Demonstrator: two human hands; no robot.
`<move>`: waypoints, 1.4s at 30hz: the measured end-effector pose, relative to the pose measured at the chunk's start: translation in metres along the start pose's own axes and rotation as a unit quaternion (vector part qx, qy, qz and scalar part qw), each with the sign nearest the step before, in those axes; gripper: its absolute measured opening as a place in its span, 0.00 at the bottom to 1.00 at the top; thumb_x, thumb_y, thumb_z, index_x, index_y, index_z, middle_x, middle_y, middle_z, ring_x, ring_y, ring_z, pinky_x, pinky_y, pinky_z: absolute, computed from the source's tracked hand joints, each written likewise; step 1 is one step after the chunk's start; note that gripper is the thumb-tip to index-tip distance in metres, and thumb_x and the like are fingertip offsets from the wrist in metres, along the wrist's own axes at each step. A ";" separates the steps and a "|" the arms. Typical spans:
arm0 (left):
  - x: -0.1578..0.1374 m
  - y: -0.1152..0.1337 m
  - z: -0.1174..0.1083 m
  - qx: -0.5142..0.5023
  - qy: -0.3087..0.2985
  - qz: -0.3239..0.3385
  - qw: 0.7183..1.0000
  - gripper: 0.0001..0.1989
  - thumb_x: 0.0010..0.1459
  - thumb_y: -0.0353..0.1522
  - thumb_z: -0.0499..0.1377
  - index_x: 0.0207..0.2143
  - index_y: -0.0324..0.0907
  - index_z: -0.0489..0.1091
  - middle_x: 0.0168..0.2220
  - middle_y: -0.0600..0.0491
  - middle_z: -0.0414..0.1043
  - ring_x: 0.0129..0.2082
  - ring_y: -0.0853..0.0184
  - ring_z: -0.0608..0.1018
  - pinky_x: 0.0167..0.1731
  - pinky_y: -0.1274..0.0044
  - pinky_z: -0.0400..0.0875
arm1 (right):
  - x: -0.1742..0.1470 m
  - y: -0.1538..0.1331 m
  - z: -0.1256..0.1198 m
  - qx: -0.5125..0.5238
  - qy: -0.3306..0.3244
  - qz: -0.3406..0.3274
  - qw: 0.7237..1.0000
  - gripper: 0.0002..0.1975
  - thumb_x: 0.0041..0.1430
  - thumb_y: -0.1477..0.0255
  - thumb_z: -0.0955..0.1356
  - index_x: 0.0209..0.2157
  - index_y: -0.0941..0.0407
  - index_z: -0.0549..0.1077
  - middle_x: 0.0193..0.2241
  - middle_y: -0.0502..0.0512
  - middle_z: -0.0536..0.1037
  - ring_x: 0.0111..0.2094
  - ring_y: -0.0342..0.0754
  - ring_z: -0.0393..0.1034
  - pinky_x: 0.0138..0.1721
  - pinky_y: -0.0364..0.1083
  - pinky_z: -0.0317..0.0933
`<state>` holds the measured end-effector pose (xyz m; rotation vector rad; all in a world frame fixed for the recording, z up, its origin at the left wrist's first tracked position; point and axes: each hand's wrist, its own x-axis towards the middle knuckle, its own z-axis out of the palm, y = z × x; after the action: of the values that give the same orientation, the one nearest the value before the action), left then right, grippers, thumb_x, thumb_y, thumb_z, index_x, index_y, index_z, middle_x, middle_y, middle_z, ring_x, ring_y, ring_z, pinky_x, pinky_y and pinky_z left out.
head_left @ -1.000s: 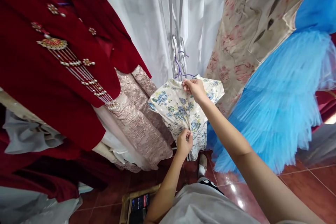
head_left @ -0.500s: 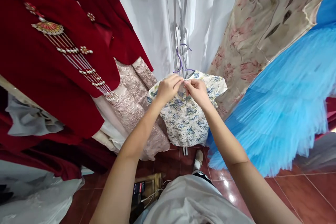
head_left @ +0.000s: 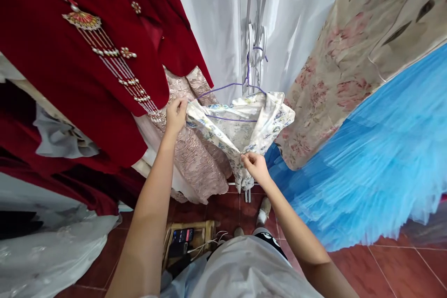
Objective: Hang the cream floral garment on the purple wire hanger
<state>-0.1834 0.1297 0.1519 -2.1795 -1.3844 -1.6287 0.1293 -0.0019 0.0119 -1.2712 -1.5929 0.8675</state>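
A white blouse with blue and yellow flowers hangs in front of me, its front spread apart at the top. My left hand pinches the blouse's left shoulder edge and holds it out to the side. Lower down, my right hand is closed on the front edge near the middle of the blouse. Inside the neckline shows a thin purple hanger, its hook up by the white rack. The left end of the hanger is bare of cloth, while the right shoulder still covers the other end.
Red velvet garments with beaded trim hang at the left, beside a pink textured garment. At the right are a beige floral garment and a blue tulle dress. A wooden stool with a phone stands below.
My hands have moved apart from the neckline: the left out to the left, the right downward. The blouse front has opened, and its left shoulder has come off the hanger.
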 end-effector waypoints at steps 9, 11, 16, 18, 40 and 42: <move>-0.123 0.050 0.014 -0.041 -0.022 -0.095 0.994 0.21 0.69 0.46 0.50 0.36 0.40 0.71 0.32 0.51 0.73 0.34 0.66 0.74 0.36 0.77 0.69 | -0.005 -0.006 -0.021 -0.091 0.082 -0.138 0.983 0.25 0.58 0.60 0.71 0.54 0.54 0.69 0.53 0.65 0.75 0.56 0.63 0.67 0.58 0.60 0.60; -0.139 0.064 0.020 -0.055 -0.065 -0.121 0.989 0.20 0.69 0.45 0.50 0.36 0.40 0.71 0.31 0.51 0.74 0.33 0.66 0.75 0.34 0.77 0.69 | -0.010 -0.010 -0.019 -0.082 0.029 -0.161 0.983 0.28 0.59 0.60 0.72 0.58 0.53 0.67 0.57 0.66 0.73 0.60 0.64 0.65 0.61 0.61 0.58; -0.156 0.119 0.044 -0.113 -0.149 -0.096 0.978 0.15 0.69 0.40 0.51 0.40 0.42 0.74 0.34 0.51 0.77 0.32 0.66 0.77 0.34 0.77 0.70 | -0.025 -0.017 -0.002 -0.009 -0.097 -0.147 0.984 0.34 0.55 0.58 0.75 0.60 0.55 0.67 0.58 0.66 0.74 0.58 0.63 0.68 0.59 0.60 0.61; -0.151 0.141 0.055 -0.140 -0.198 -0.072 0.968 0.15 0.69 0.40 0.51 0.40 0.43 0.75 0.35 0.51 0.78 0.33 0.66 0.78 0.37 0.76 0.71 | -0.026 -0.021 -0.004 0.009 -0.125 -0.114 0.985 0.26 0.54 0.58 0.74 0.50 0.57 0.74 0.46 0.62 0.80 0.46 0.61 0.74 0.49 0.56 0.68; -0.216 0.203 0.130 -0.408 -0.281 -0.342 0.798 0.31 0.57 0.51 0.64 0.56 0.44 0.66 0.46 0.48 0.74 0.47 0.60 0.76 0.51 0.70 0.70 | 0.112 -0.032 -0.143 0.048 -0.031 -0.291 0.955 0.07 0.60 0.70 0.69 0.33 0.52 0.81 0.40 0.58 0.81 0.54 0.58 0.72 0.53 0.54 0.64; -0.223 0.208 0.122 -0.305 -0.263 -0.337 0.851 0.32 0.56 0.45 0.67 0.59 0.44 0.65 0.54 0.46 0.71 0.55 0.56 0.72 0.59 0.67 0.65 | 0.127 -0.029 -0.129 0.070 -0.063 -0.259 0.961 0.08 0.60 0.68 0.68 0.32 0.53 0.81 0.39 0.58 0.81 0.51 0.58 0.73 0.49 0.52 0.65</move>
<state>0.0438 -0.0588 0.0081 -2.8660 -2.2412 -1.9749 0.2306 0.1145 0.1119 -0.6570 -1.8141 0.7170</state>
